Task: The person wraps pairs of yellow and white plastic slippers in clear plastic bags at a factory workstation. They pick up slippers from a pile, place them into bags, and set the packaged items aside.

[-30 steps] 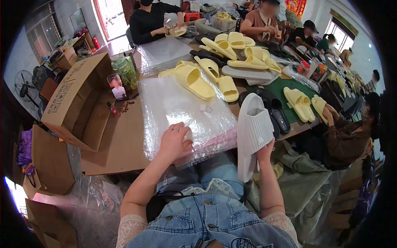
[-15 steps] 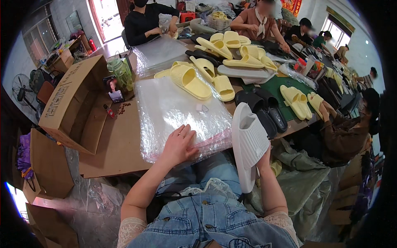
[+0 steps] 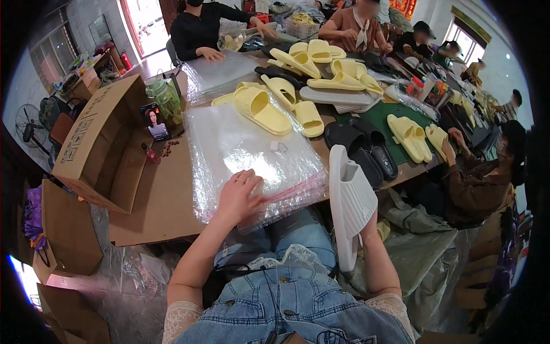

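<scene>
My right hand (image 3: 370, 228) holds a pale grey ribbed slipper (image 3: 356, 198) upright, beside the table's front edge. The slipper hides most of its fingers, and a bit of another pale edge shows behind the sole. My left hand (image 3: 239, 195) lies on a stack of clear plastic bags (image 3: 215, 152) with pink-edged openings. Its fingers rest on the top bag near the front, while the thumb is blurred. Yellow slippers (image 3: 266, 112) lie on the far part of the stack, and black slippers (image 3: 362, 150) sit to its right.
An open cardboard box (image 3: 98, 140) lies on its side at the left, beside a phone (image 3: 154, 121) and a jar (image 3: 166, 97). Several yellow slippers (image 3: 344, 77) are heaped farther back. Co-workers sit across the table and at the right, one in black (image 3: 197, 31).
My left hand has shifted slightly left over the bags. The pale slipper in my right hand has moved a little to the right. The co-worker in black has spread both hands apart.
</scene>
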Demonstrator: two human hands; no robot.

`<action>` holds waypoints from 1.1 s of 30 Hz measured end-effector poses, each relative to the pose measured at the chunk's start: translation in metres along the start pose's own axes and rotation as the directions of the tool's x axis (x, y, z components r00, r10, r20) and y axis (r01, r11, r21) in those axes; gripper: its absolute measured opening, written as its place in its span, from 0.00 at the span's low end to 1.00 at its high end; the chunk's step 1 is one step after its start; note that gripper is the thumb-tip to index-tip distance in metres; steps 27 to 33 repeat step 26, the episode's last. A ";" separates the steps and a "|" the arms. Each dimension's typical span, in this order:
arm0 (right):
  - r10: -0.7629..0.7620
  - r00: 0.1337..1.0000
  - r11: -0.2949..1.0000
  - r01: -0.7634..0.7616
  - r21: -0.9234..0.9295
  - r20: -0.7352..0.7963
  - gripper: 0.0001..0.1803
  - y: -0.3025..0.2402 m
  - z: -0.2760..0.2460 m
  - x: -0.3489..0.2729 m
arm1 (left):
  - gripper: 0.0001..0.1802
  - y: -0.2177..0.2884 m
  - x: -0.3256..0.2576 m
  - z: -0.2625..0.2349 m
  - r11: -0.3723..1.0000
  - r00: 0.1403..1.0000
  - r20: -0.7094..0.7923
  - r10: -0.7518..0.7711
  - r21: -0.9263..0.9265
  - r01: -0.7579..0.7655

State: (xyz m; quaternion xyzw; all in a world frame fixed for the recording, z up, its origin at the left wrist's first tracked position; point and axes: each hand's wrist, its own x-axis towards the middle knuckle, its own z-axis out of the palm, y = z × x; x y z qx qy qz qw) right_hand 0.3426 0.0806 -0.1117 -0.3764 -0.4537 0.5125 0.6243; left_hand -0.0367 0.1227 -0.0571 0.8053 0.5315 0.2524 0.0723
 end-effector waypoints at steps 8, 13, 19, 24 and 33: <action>0.061 0.997 0.997 -0.058 0.058 -0.049 0.16 -0.028 0.037 -0.002 | 0.27 -0.012 0.010 -0.006 0.995 0.995 0.028 -0.092 -0.022 0.092; -0.001 1.000 0.998 -0.001 -0.058 -0.028 0.14 -0.027 0.038 -0.001 | 0.40 0.016 -0.002 -0.009 0.987 0.992 0.116 0.055 0.144 -0.072; 0.049 0.996 0.998 -0.045 0.052 -0.074 0.15 -0.022 0.031 0.000 | 0.22 0.012 0.001 -0.022 0.965 0.997 0.076 0.004 -0.261 0.016; 0.045 0.997 0.996 -0.039 0.083 -0.070 0.18 -0.020 0.030 -0.001 | 0.19 0.002 0.010 -0.023 0.683 0.899 0.280 -0.337 -0.584 0.438; 0.027 0.999 0.999 -0.025 0.037 -0.041 0.20 -0.020 0.030 0.000 | 0.19 -0.024 0.009 -0.001 0.656 0.932 0.189 -0.308 -0.668 0.352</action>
